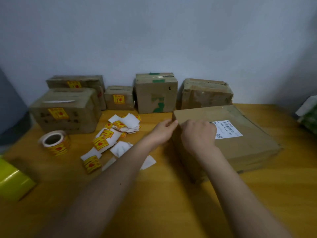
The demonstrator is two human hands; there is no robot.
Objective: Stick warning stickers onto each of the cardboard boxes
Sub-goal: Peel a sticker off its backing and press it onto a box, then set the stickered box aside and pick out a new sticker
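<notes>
Pressing a sticker flat works best from the middle outward, and the large flat box on the desk gives room beside its white shipping label. Left hand touches the box's near corner, its fingers lightly curled; right hand rests on top, though whether its fingers hold a sticker I cannot tell. Three boxes at left carry yellow stickers; the green-taped box and the crumpled box show none. Loose stickers and the sticker roll lie near the left arm.
</notes>
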